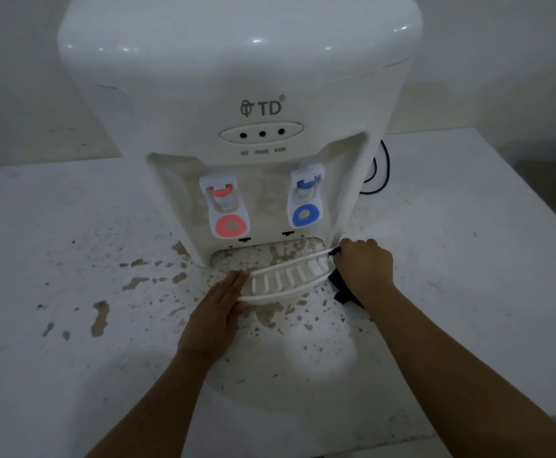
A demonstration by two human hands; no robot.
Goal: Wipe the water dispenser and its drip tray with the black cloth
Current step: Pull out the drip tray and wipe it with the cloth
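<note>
A white water dispenser (240, 77) stands on a worn white table (71, 358), with a red tap (227, 209) and a blue tap (306, 200). Its white slotted drip tray (286, 279) is out of its slot and tilted, right end higher, just in front of the opening. My left hand (217, 312) lies with straight fingers against the tray's left end. My right hand (364, 266) grips the tray's right end together with the black cloth (342, 289), which hangs below the hand.
The tabletop is chipped, with brown patches around the dispenser's base. A black power cable (382, 173) loops behind the dispenser on the right. The table's right edge drops off near the right of the frame.
</note>
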